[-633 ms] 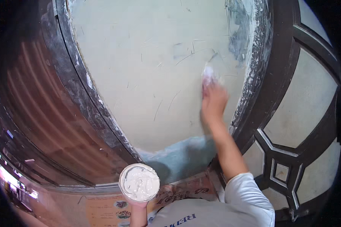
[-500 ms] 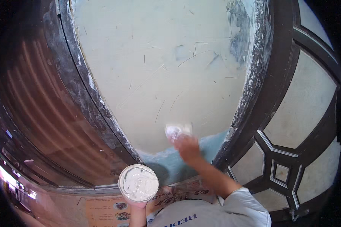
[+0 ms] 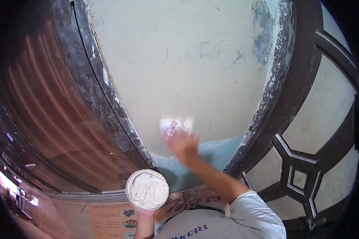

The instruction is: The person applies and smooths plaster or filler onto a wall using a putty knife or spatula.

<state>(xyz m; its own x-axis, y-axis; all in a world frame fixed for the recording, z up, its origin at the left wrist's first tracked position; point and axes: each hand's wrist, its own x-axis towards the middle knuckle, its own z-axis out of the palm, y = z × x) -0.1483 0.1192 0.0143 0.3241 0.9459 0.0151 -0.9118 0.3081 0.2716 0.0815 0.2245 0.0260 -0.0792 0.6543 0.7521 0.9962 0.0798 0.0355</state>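
My left hand grips a round tub from below, near my body. White putty with swirls and ridges fills it. Out in front, my right hand is closed around a flat, pale putty spreader smeared with white; motion blurs it and the fingertips. The spreader is against the lower part of a pale coated panel, which carries thin scratches and darker patches. Below the hand, a bluish-green strip of the panel shows without the pale coat.
Dark frame edges spotted with white bound the panel at the left and right. A brown ribbed surface lies further left. Dark lattice with pale panes stands at the right. Printed sheet shows below.
My right hand and the spreader have swept left and slightly up across the panel. The tub stays in my left hand; the whole view has shifted a little.
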